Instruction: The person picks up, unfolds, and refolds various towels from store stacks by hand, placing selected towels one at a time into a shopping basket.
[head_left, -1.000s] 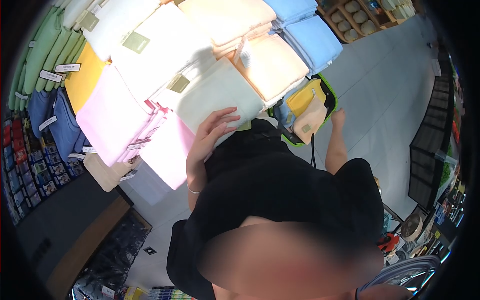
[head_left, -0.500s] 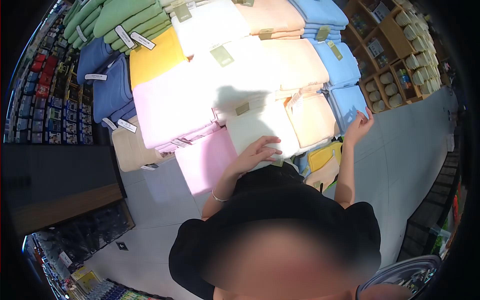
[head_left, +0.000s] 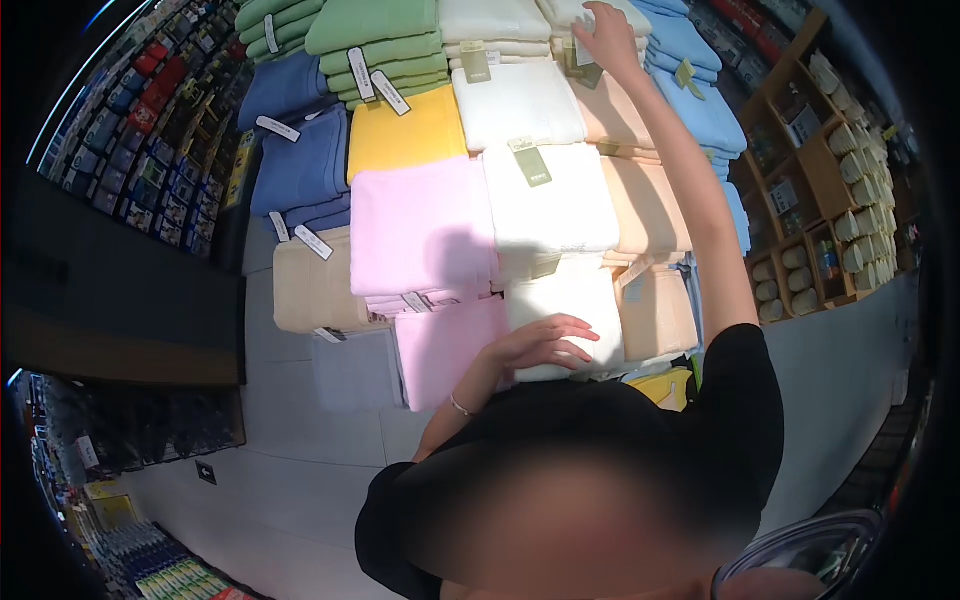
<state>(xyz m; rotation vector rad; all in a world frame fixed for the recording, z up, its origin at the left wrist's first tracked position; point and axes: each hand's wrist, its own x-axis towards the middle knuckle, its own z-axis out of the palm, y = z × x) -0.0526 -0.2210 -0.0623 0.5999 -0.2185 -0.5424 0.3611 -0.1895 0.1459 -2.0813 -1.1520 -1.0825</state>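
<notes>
My left hand (head_left: 548, 343) lies palm down on a folded white towel (head_left: 560, 300) at the near edge of the display, fingers open. A bracelet circles that wrist. My right hand (head_left: 608, 42) is stretched to the far rows, fingers apart and slightly bent, over a cream towel (head_left: 560, 12) next to a hanging olive tag (head_left: 582, 68). Whether its fingertips touch the towel I cannot tell. Beside my left hand are a pink towel (head_left: 450, 345) and a peach towel (head_left: 657, 315). A white towel with a tag (head_left: 550, 205) lies farther in.
Around them are green (head_left: 375, 30), blue (head_left: 300, 155), yellow (head_left: 408, 130), beige (head_left: 318, 280) and light blue towels (head_left: 697, 95). Wooden shelving (head_left: 815, 185) with rolled goods stands to the right. Dark shelves of packaged goods (head_left: 140, 130) line the left. Grey tiled floor (head_left: 300, 470) surrounds the display.
My right hand has moved from the light blue towels at the right edge up to the far rows. My left hand stays on the white towel. The view has shifted.
</notes>
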